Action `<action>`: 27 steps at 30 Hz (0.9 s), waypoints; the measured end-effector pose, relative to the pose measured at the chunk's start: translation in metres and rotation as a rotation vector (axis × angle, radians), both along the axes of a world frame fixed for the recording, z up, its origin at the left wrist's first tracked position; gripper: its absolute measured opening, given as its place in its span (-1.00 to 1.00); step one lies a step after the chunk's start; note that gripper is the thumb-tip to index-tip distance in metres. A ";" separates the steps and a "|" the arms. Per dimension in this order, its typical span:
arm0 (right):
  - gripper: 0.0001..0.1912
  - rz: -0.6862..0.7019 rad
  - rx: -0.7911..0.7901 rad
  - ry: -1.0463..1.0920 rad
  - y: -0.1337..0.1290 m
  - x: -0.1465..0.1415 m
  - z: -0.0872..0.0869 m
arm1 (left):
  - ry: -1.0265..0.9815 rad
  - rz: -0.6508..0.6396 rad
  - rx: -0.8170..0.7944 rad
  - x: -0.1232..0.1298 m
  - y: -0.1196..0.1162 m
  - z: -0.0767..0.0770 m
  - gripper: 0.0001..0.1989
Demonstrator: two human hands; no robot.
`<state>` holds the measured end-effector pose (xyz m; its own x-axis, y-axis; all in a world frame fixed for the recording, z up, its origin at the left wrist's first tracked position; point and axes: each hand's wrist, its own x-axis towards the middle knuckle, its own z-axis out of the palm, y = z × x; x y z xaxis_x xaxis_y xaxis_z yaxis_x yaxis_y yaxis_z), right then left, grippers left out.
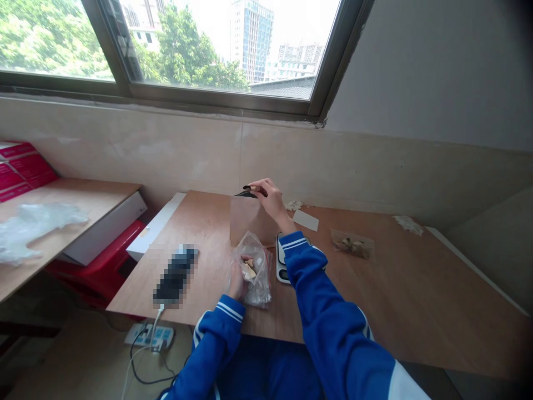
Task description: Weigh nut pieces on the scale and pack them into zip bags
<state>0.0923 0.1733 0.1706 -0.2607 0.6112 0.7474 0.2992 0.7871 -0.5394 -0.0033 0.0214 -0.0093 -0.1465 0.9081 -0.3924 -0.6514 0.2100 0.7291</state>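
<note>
My left hand [236, 280] is closed around the side of a clear plastic bag [260, 289] on the table. Several pale tan, dried-looking pieces [249, 268] show through the bag's upper part. My right hand [268, 197] is raised over the top of a brown cardboard box [245, 219], its fingers pinched on a small dark and tan piece [248, 188]. What lies inside the box is hidden, apart from a dark strip at its top. Partly under my right sleeve sits a small white kitchen scale [283, 275], close to the bag's right side.
A sealed clear packet with brown pieces [353, 245] lies to the right, and a white card [306, 220] behind the scale. At left are a blurred phone [175, 278] with a cable, a power strip [149, 336] below, and a red stool [95, 278].
</note>
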 end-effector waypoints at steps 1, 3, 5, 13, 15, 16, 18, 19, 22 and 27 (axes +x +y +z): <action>-0.82 0.024 -0.008 0.001 0.000 0.001 0.000 | -0.003 0.004 0.012 0.000 0.000 0.001 -0.61; -0.81 0.062 -0.034 0.004 0.000 0.003 0.000 | -0.010 0.016 0.045 0.001 0.000 0.002 -0.62; -0.79 0.074 -0.078 0.008 0.001 0.005 -0.002 | -0.019 0.018 0.060 0.001 0.000 0.005 -0.62; -0.76 -0.025 -0.070 0.023 0.004 -0.001 -0.004 | -0.040 0.024 0.075 0.002 -0.002 0.011 -0.58; -0.79 -0.045 -0.058 -0.063 0.003 -0.001 0.000 | -0.048 0.018 0.072 0.002 -0.003 0.013 -0.56; -0.80 -0.052 -0.057 -0.123 0.003 0.000 0.002 | -0.051 0.016 0.071 0.002 -0.003 0.014 -0.55; -0.81 -0.067 -0.060 -0.282 0.002 0.001 0.005 | -0.055 0.018 0.070 0.002 -0.003 0.015 -0.54; -0.80 -0.077 -0.061 -0.367 0.002 0.002 0.007 | -0.055 0.023 0.070 0.002 -0.003 0.016 -0.53; -0.70 -0.157 -0.056 -0.550 0.000 0.003 0.010 | -0.051 0.035 0.069 0.002 -0.002 0.016 -0.53; -0.61 -0.323 -0.076 -0.658 -0.006 -0.001 0.013 | -0.051 0.029 0.069 0.002 -0.003 0.016 -0.54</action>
<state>0.0916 0.1676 0.1839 -0.4391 0.7771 0.4509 0.7902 0.5729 -0.2177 -0.0014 0.0187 0.0071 -0.1548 0.9288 -0.3367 -0.6934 0.1406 0.7067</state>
